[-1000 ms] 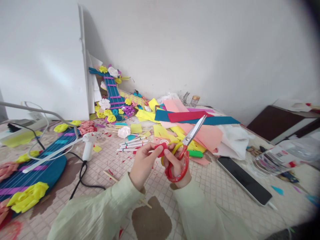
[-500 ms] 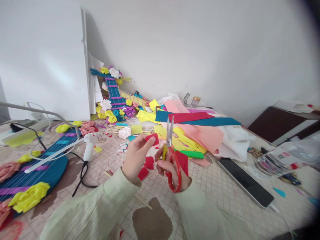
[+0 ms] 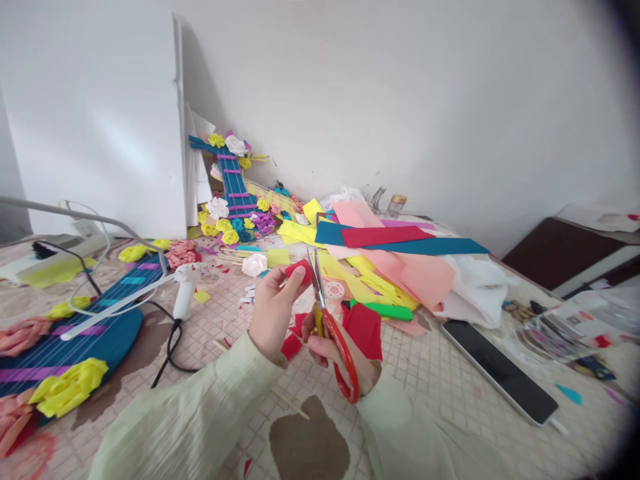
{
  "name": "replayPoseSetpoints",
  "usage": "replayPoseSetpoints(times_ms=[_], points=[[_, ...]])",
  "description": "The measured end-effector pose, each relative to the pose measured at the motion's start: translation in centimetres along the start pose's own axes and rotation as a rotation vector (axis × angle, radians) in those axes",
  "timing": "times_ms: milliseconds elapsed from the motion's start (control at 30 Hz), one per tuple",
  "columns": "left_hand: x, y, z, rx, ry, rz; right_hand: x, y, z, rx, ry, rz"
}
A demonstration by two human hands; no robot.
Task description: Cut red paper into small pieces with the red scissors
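Note:
My left hand point(image 3: 276, 310) pinches a small piece of red crepe paper point(image 3: 299, 272) between thumb and fingers. In my right hand point(image 3: 333, 347) are scissors point(image 3: 345, 360) with red and yellow handles. Their slightly parted blades point up and lie at the right edge of the red piece; whether they bite into it I cannot tell. Under and behind my hands, more cut red pieces point(image 3: 291, 347) and a larger red sheet point(image 3: 364, 330) lie on the table.
A white glue gun point(image 3: 183, 300) and a blue paper guitar point(image 3: 110, 333) with crepe flowers lie at left. Crepe paper strips point(image 3: 400, 247) are heaped behind. To the right are a phone point(image 3: 500, 370) and a clear plastic container point(image 3: 555, 330). A green marker point(image 3: 383, 309) lies beyond my right hand.
The scissors have moved left and tilted, bringing their blades from apart to the edge of the red piece. My left hand has turned the piece slightly. The whole view has shifted a little.

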State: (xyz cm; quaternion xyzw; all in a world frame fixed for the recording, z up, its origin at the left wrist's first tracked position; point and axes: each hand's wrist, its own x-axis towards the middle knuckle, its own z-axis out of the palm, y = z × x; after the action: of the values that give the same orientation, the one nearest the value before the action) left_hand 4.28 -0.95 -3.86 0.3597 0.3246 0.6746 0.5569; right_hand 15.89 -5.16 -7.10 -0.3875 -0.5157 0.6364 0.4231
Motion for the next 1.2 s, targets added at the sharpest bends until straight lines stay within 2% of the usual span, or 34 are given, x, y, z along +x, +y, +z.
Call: replayPoseSetpoints(times_ms=[333,567,1200], points=[[0.3,-0.1,-0.3,-0.024,0.02,0.0,0.7,0.6,-0.5,-0.221,-0.023,-0.067],[0.4,-0.1,-0.3,-0.026,0.037,-0.004,1.0,1.2,-0.7,-0.253,-0.028,-0.058],[0.7,-0.4,-0.5,0.026,0.066,0.008,0.7,0.8,-0.6,-0.277,-0.023,-0.1]])
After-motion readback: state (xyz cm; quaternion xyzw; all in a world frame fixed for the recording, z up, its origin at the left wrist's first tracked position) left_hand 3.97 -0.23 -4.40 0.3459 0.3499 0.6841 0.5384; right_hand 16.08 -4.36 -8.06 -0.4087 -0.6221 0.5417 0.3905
